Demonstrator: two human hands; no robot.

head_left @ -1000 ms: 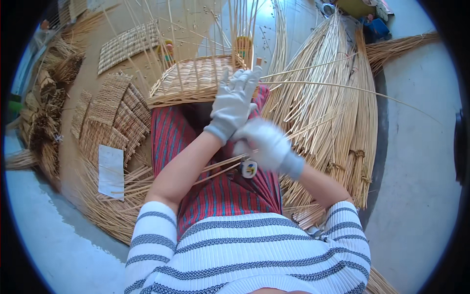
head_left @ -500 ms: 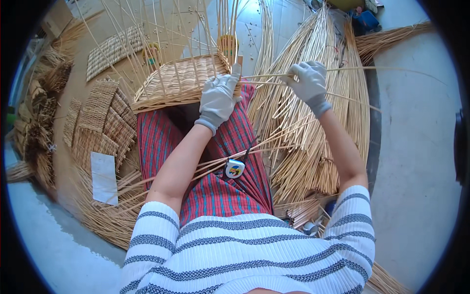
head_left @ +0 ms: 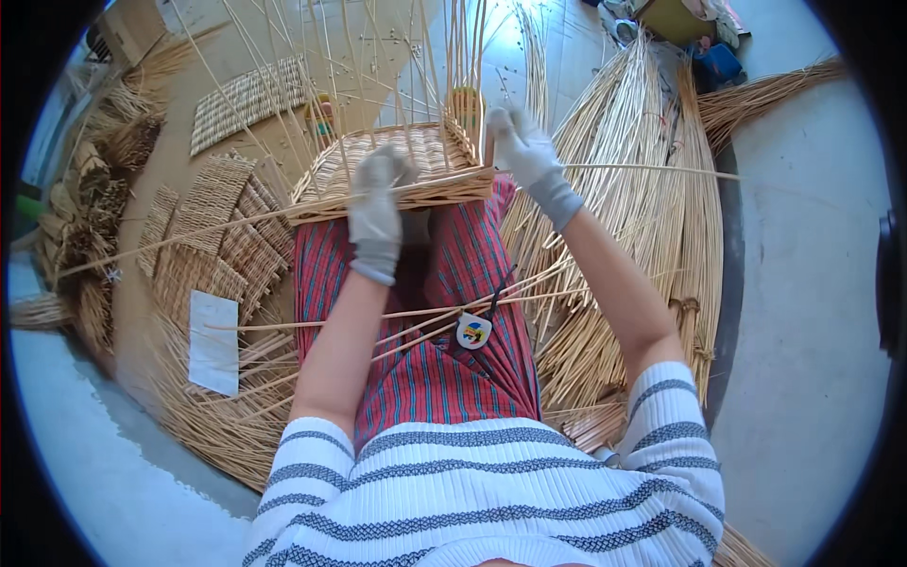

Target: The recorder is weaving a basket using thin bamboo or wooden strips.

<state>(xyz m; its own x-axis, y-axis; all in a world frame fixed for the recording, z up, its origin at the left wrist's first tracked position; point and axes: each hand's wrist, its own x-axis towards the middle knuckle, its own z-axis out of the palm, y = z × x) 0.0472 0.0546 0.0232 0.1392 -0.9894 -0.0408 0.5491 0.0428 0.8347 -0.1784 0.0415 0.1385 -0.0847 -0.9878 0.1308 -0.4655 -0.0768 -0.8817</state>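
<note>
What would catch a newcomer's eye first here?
Probably the partly woven wicker basket above the lap, with the gloved left hand at its near side and the gloved right hand by its right corner. Next, the big spread of long pale canes on the floor to the right, then the white tape measure on the red striped cloth.

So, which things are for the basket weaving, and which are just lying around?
Part of the job:
unfinished basket
long cane, at the left hand
pale cane bundle, probably the supply

Seemingly just lying around:
white sheet
flat woven mat
blue container
</note>
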